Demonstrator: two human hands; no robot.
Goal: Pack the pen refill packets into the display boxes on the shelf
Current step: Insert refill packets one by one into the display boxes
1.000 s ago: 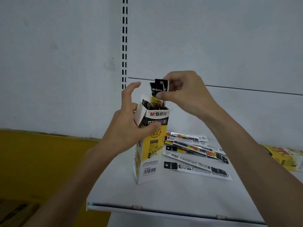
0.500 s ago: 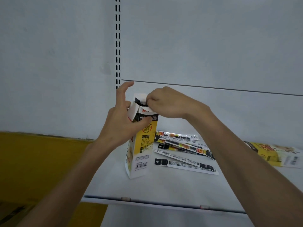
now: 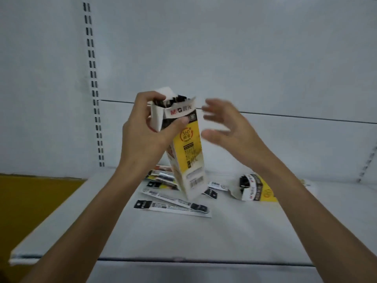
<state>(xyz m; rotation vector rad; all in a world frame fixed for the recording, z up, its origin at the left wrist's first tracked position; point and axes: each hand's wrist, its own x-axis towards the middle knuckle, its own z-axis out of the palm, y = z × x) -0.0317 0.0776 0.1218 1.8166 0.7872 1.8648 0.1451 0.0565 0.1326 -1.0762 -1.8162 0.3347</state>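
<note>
Left hand [image 3: 146, 137] gripping tilted display box [image 3: 188, 152] near top — light, thin card, crushable. Right hand [image 3: 224, 127] hovering spread, holding nothing. Loose packets [image 3: 173, 206] — flat, slippery.

Display box [image 3: 188, 152]: tilted above mid-shelf [image 3: 183, 237]; base contact unclear.
Packets in box [image 3: 177, 99]: standing in its open top.
Left hand [image 3: 146, 135]: round the box's upper left side.
Right hand [image 3: 226, 127]: just right of the box top, apart.
Loose refill packets [image 3: 173, 205]: flat on the shelf, under and left of the box.
Second display box [image 3: 255, 188]: on its side, to the right.
Slotted upright [image 3: 93, 82]: behind, far left.
</note>
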